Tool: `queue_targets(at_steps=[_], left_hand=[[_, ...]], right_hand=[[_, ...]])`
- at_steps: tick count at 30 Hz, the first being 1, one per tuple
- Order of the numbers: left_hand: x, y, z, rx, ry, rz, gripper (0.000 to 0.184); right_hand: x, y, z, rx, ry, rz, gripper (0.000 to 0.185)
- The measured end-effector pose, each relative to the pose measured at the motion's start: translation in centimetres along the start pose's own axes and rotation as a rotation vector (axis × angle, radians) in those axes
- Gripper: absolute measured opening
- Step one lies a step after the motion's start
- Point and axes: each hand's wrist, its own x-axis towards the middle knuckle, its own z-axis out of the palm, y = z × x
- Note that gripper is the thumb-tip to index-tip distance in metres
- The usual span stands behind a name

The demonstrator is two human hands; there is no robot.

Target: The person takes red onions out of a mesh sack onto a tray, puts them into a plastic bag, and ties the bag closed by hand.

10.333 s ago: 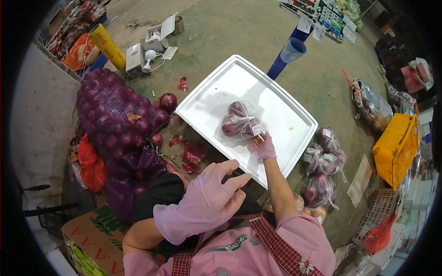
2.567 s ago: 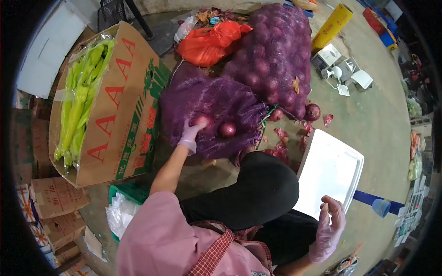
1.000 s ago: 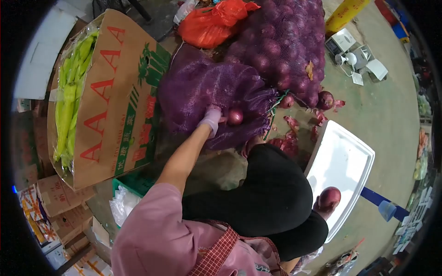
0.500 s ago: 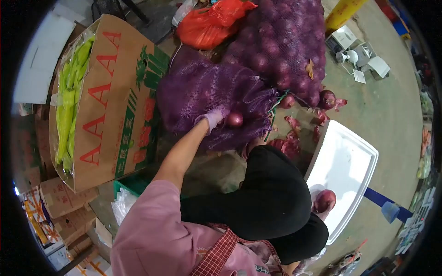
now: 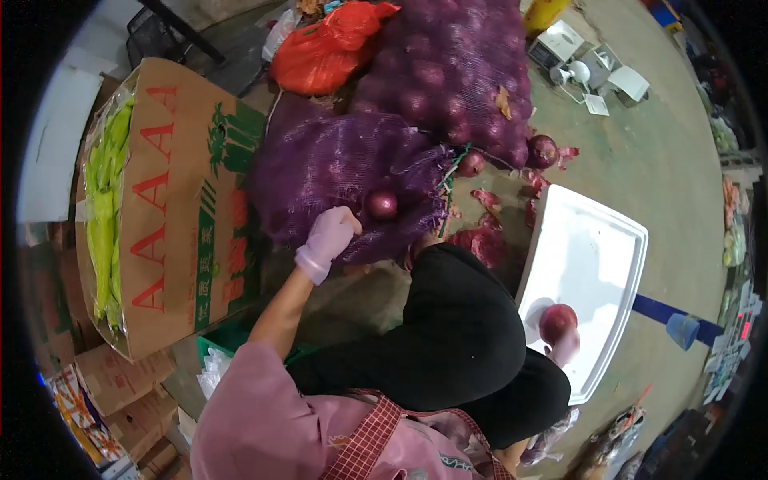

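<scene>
Your left hand point(image 5: 330, 238) has its fingers curled together at the purple net bag point(image 5: 320, 168); whether they pinch mesh cannot be told. Another onion point(image 5: 381, 204) lies at its two o'clock. At four o'clock from centre, your right hand point(image 5: 566, 346) clamps a red onion point(image 5: 558, 322) over the white tray point(image 5: 610, 240); slack fingers could drop it.

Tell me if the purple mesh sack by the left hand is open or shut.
Open: the mesh sack gapes beside the left hand, and an onion shows bare in the gap, with no mesh over it.
</scene>
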Motion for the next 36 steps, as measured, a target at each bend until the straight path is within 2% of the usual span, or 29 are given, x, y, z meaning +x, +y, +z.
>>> queue_targets(at_steps=[2, 4, 5, 7, 8, 10, 14, 17, 20, 21, 22, 23, 25, 27, 29, 30, 31, 32, 34, 35, 36], left_hand=[[-0.2, 1.2, 0.5, -0.366, -0.242, 0.121, 0.022], [0.7, 2.9, 3.2, -0.402, -0.129, 0.184, 0.021], [2.6, 1.5, 5.3, -0.175, 0.041, 0.384, 0.024], [4.5, 1.1, 7.3, 0.327, 0.091, 0.225, 0.039], [5.6, 1.0, 7.9, 0.38, -0.014, 0.104, 0.051], [7.0, 1.6, 8.8, 0.501, -0.057, 0.025, 0.057], [8.7, 1.5, 9.6, 0.551, -0.115, -0.069, 0.071], [7.2, 2.7, 8.3, 0.499, -0.031, -0.048, 0.07], [4.0, 5.1, 5.0, 0.282, -0.016, -0.082, 0.074], [3.2, 6.0, 3.9, 0.287, -0.018, -0.082, 0.074], [2.5, 6.8, 2.9, 0.138, -0.054, -0.01, 0.071], [1.8, 7.4, 2.1, -0.01, -0.091, 0.058, 0.069], [1.5, 10.6, 2.2, -0.378, -0.208, 0.194, 0.06], [1.4, 15.2, 3.3, -0.729, -0.423, 0.234, 0.049], [0.9, 20.3, 5.2, -0.779, -0.657, 0.291, 0.051], [0.8, 21.5, 6.9, -0.734, -0.717, 0.446, 0.054], [0.7, 22.6, 8.3, -0.727, -0.851, 0.466, 0.058], [0.6, 23.3, 9.3, -0.696, -0.98, 0.538, 0.059], [0.3, 23.2, 9.1, -0.746, -1.052, 0.476, 0.058], [0.5, 22.1, 7.9, -0.662, -0.923, 0.382, 0.051], [0.6, 20.4, 7.2, -0.669, -0.688, 0.524, 0.029]], right_hand=[[0.7, 1.0, 0.2, 0.022, 0.035, -0.031, 0.081], [1.4, 1.5, 0.2, 0.049, 0.065, -0.07, 0.083], [1.5, 1.6, 0.0, 0.077, 0.028, -0.082, 0.084], [2.0, 2.3, -0.3, 0.071, 0.006, -0.1, 0.085], [2.4, 2.8, -0.4, 0.071, 0.005, -0.105, 0.084], [2.5, 3.4, -1.0, 0.041, 0.032, -0.109, 0.082], [0.8, 2.7, -1.4, 0.028, 0.031, -0.099, 0.083], [0.5, 2.7, -1.9, 0.074, 0.03, -0.086, 0.084], [0.2, 2.9, -2.3, -0.027, 0.11, -0.183, 0.075], [-0.5, 2.0, -2.2, -0.11, 0.208, -0.324, 0.069], [-1.6, 0.5, -2.1, -0.197, 0.303, -0.465, 0.064], [-3.5, -2.0, -1.4, -0.178, 0.27, -0.513, 0.052], [-5.4, -5.3, 0.8, 0.109, -0.059, -0.477, 0.047], [-8.1, -9.8, 3.7, 0.251, -0.528, -0.224, 0.046], [-9.3, -11.8, 6.7, 0.212, -0.901, -0.317, 0.058], [-10.4, -13.1, 7.7, 0.254, -1.01, -0.264, 0.061], [-11.9, -14.4, 8.4, 0.295, -1.12, -0.205, 0.065], [-13.0, -15.1, 9.4, 0.342, -1.077, -0.26, 0.063], [-11.9, -15.5, 9.3, 0.415, -1.028, -0.189, 0.057], [-10.1, -14.8, 9.3, 0.373, -0.957, -0.232, 0.052], [-8.4, -14.6, 8.8, 0.2, -0.816, -0.306, 0.056]])
